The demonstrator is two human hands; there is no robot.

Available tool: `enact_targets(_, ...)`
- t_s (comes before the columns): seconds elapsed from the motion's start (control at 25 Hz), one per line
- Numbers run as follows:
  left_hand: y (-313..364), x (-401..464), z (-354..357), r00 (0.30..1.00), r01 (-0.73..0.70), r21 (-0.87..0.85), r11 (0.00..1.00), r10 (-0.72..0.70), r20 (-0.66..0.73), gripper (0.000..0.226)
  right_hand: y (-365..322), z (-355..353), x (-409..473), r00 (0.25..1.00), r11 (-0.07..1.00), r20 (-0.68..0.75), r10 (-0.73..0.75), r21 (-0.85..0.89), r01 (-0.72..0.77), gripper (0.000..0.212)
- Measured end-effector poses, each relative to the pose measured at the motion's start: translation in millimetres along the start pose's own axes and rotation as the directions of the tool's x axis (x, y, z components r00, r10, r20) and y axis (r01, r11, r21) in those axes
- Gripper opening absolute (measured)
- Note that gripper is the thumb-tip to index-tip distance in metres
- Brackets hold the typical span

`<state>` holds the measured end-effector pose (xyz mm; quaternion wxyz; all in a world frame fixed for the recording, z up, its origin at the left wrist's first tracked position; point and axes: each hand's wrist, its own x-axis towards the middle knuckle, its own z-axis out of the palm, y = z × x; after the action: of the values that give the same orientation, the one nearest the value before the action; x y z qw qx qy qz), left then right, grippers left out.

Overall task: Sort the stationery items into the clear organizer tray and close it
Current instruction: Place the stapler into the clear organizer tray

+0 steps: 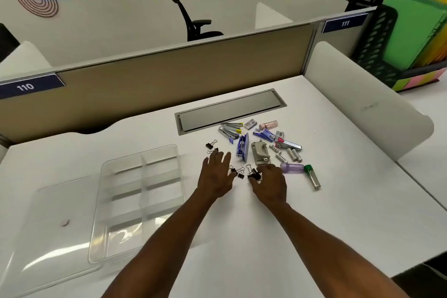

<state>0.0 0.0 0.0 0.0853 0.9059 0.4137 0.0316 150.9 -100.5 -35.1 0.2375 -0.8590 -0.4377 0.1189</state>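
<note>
Clear lid (52, 230) far left, hard to make out. Organizer tray (142, 201) beside it, compartments bare. Left hand (216, 178) spread flat; right hand (271, 185) pinching binder clips (254, 174), fingertips hidden. Stationery pile (263, 145) behind hands.

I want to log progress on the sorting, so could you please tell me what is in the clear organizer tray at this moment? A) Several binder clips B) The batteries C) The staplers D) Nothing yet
D: every compartment of the clear organizer tray shows only bare plastic, while the binder clips lie on the desk between the left hand and right hand, and the staplers and batteries lie beyond them.
</note>
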Motion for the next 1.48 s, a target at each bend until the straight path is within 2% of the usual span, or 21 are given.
enact_targets(0.12,5,12,5,1.0,0.029,-0.061,0.998,-0.029,0.003,0.063,0,2,6,0.999,0.999,-0.052,0.003,0.054,0.0,0.042)
enact_targets(0.28,23,41,-1,0.994,0.061,-0.148,0.987,-0.073,-0.077,0.062,-3,-3,22,0.984,0.996,-0.172,0.043,0.081,-0.03,0.044)
enact_targets(0.44,34,64,2,0.982,0.182,-0.21,0.961,-0.188,-0.01,0.061,5,-3,38,0.977,0.991,-0.174,0.121,0.073,-0.11,0.05)
enact_targets(0.6,38,76,9,0.944,0.329,-0.333,0.884,-0.315,0.097,0.042,14,2,38,0.977,0.991,-0.171,0.126,0.06,-0.118,0.052)
enact_targets(0.76,35,80,15,0.925,0.368,-0.484,0.794,-0.367,0.102,0.035,17,3,41,0.972,0.994,-0.209,0.104,0.04,-0.098,0.052)
enact_targets(1.0,12,68,-2,0.885,0.377,-0.682,0.626,-0.46,0.067,0.036,-9,-5,45,0.936,0.967,-0.325,0.137,0.249,-0.055,0.049)
enact_targets(1.12,-7,35,-23,0.918,0.287,-0.725,0.626,-0.397,0.021,0.027,-34,-7,41,0.962,0.898,-0.271,0.029,0.43,0.094,0.06)
enact_targets(1.24,-33,-14,-43,0.934,0.22,-0.771,0.598,-0.357,-0.01,0.024,-61,-12,30,0.989,0.786,-0.058,-0.136,0.602,0.143,0.073)
enact_targets(1.32,-56,-52,-53,0.939,0.196,-0.773,0.603,-0.343,-0.03,0.027,-80,-14,16,0.961,0.744,0.037,-0.272,0.641,0.186,0.064)
enact_targets(1.4,-78,-90,-59,0.939,0.192,-0.776,0.601,-0.343,-0.033,0.03,-98,-11,-1,0.915,0.725,0.066,-0.398,0.633,0.27,0.045)
enact_targets(1.48,-96,-127,-60,0.932,0.202,-0.776,0.598,-0.361,-0.035,0.034,-114,-4,-22,0.867,0.722,0.133,-0.479,0.621,0.304,0.038)
